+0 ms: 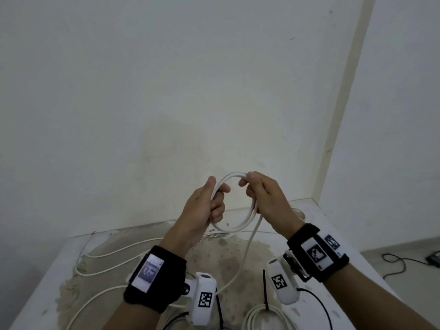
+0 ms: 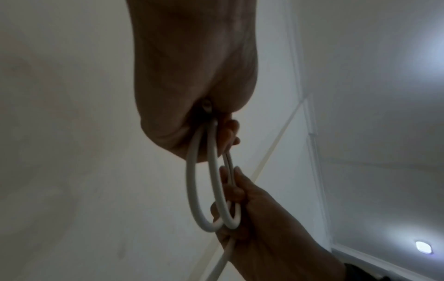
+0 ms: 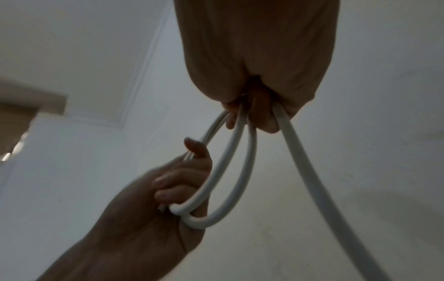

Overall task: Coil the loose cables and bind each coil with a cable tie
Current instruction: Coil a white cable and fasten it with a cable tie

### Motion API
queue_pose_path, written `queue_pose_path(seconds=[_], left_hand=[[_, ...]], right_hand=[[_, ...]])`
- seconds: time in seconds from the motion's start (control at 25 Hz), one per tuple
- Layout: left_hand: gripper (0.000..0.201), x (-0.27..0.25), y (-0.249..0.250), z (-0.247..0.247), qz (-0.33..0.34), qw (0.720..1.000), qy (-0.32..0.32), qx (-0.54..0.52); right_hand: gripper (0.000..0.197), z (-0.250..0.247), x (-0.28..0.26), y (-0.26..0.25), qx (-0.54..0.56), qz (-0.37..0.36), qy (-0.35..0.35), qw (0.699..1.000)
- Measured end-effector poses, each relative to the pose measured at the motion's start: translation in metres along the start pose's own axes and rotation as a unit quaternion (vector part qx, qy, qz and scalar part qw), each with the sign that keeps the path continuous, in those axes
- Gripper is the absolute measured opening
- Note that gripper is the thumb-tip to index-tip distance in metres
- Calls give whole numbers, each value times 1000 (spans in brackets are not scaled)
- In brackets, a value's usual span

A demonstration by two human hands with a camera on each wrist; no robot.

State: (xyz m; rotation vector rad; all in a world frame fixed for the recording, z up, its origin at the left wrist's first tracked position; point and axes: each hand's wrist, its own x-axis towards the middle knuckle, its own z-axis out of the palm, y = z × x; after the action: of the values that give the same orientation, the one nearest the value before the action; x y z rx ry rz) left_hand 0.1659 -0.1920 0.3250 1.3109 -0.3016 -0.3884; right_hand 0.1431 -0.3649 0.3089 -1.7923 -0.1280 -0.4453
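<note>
A white cable (image 1: 240, 226) is wound into a small coil of a few loops, held up in the air above the table. My left hand (image 1: 209, 203) grips the coil's left side, fingers curled round the strands. My right hand (image 1: 259, 191) grips the coil's top right, thumb and fingers closed over it. The cable's loose tail (image 1: 247, 253) drops from the right hand to the table. In the left wrist view the loops (image 2: 204, 190) run between both hands. The right wrist view shows the loops (image 3: 230, 171) and the tail (image 3: 310, 171).
The stained white table (image 1: 238, 253) stands against a wall. More white cable (image 1: 114, 256) snakes over its left part. A finished white coil (image 1: 262, 315) lies at the near edge, with black cable ties (image 1: 265, 289) beside it. A black cord (image 1: 400, 260) lies on the floor at right.
</note>
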Motion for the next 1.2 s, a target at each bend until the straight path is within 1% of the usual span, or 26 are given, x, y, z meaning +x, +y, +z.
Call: queue_pose_path(seconds=[0.04, 0.08, 0.12, 0.2, 0.28, 0.32, 0.4, 0.44, 0.52, 0.6, 0.68, 0.76, 0.84, 0.92, 0.96, 1.0, 1.08, 1.12, 1.2], left_hand=[[43, -1, -1, -1, 4, 1000, 9, 14], [41, -2, -1, -2, -1, 1000, 9, -7], [39, -3, -1, -3, -11, 998, 3, -55], [37, -4, 3, -7, -17, 986, -12, -167], [37, -1, 10, -17, 10, 962, -13, -272], [37, 2, 16, -26, 34, 949, -9, -313], [36, 5, 32, -49, 84, 932, -3, -353], [35, 5, 40, -62, 102, 929, 0, -357], [34, 2, 54, -84, 131, 934, 26, -332], [34, -1, 66, -100, 162, 941, 68, -290], [33, -3, 73, -109, 185, 942, 93, -263], [33, -3, 71, -110, 180, 952, 103, -227], [33, 1, 59, -101, 160, 963, 99, -194], [34, 6, 48, -88, 146, 970, 79, -180], [34, 8, 43, -82, 139, 973, 68, -168], [34, 8, 39, -76, 134, 978, 58, -147], [35, 6, 32, -62, 130, 989, 43, -60], [35, 3, 28, -56, 128, 991, 33, 3], [36, -3, 23, -45, 117, 987, 8, 114]], right_hand=[[42, 2, 2, 1, 24, 23, 10, 999], [41, 3, 3, 2, 47, 40, 7, 998], [37, 5, 4, 4, 68, 53, -5, 996], [27, 9, 5, 9, 110, 67, -32, 991], [22, 11, 2, 21, 131, 66, -54, 988], [22, 11, -2, 31, 123, 60, -69, 988], [25, 7, -11, 56, 77, 47, -101, 991], [24, 4, -15, 68, 46, 42, -111, 992], [22, -8, -18, 87, -53, 26, -108, 992], [21, -24, -17, 98, -178, 8, -99, 979], [24, -35, -16, 103, -249, -15, -101, 963], [27, -34, -15, 94, -301, -57, -135, 942], [30, -22, -15, 70, -336, -86, -203, 916], [35, -3, -16, 41, -335, -101, -269, 897], [35, 4, -18, 27, -311, -102, -290, 899], [35, 10, -19, 14, -270, -100, -304, 908], [34, 17, -20, -9, -183, -104, -294, 932], [33, 18, -17, -18, -162, -115, -274, 941], [31, 14, -9, -31, -163, -137, -230, 950]])
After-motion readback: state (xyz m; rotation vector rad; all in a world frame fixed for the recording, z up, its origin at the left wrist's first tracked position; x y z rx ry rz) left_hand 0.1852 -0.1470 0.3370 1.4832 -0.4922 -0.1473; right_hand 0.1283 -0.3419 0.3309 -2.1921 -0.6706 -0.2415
